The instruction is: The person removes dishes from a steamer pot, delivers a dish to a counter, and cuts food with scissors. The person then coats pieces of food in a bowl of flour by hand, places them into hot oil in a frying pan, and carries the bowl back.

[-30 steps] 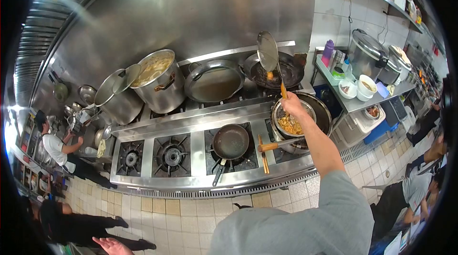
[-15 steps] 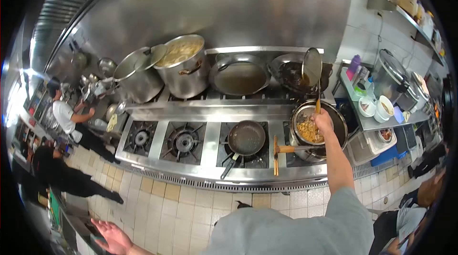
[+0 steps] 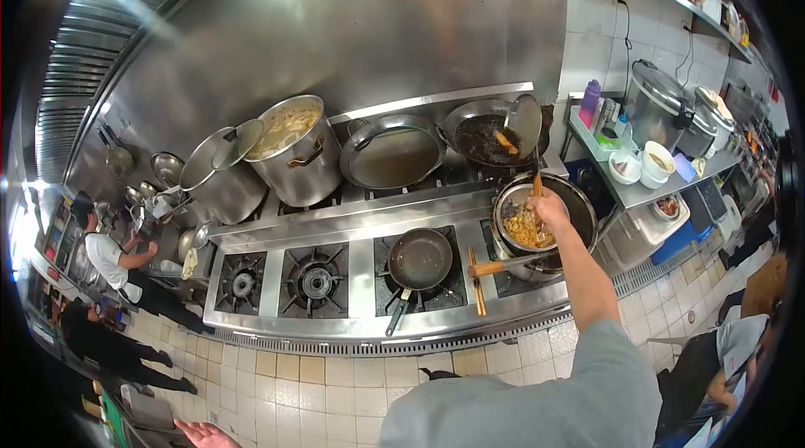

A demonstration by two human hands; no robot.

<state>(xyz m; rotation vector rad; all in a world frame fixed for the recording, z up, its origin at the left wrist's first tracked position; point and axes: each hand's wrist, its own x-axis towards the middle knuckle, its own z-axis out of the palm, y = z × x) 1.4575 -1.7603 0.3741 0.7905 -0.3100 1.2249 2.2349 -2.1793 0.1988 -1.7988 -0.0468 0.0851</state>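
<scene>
My right hand (image 3: 550,212) is closed round the wooden handle of a skimmer (image 3: 524,124). The skimmer's round head stands tilted over the right side of a wok (image 3: 470,140) of dark oil. A browned piece of food (image 3: 506,143) lies in the oil beside it. Below my right hand sits a strainer (image 3: 498,215) with golden fried bits (image 3: 521,228), resting on a large pot (image 3: 589,222); its wooden-ended handle (image 3: 488,268) points left over a pair of chopsticks (image 3: 478,289). Low at the left, my left hand (image 3: 206,435) is open, palm up, partly cut off by the frame's edge.
A frying pan (image 3: 420,259) rests on a front burner. Behind stand a wide pan of liquid (image 3: 394,155) and two tall stockpots (image 3: 298,165). White bowls (image 3: 656,161) occupy the right shelf. A person in white (image 3: 107,259) works at the left; others are at both sides.
The view has shifted. My left hand has dropped towards the bottom edge. The browned piece now shows clearly in the oil by the skimmer, whose handle my right hand still grips.
</scene>
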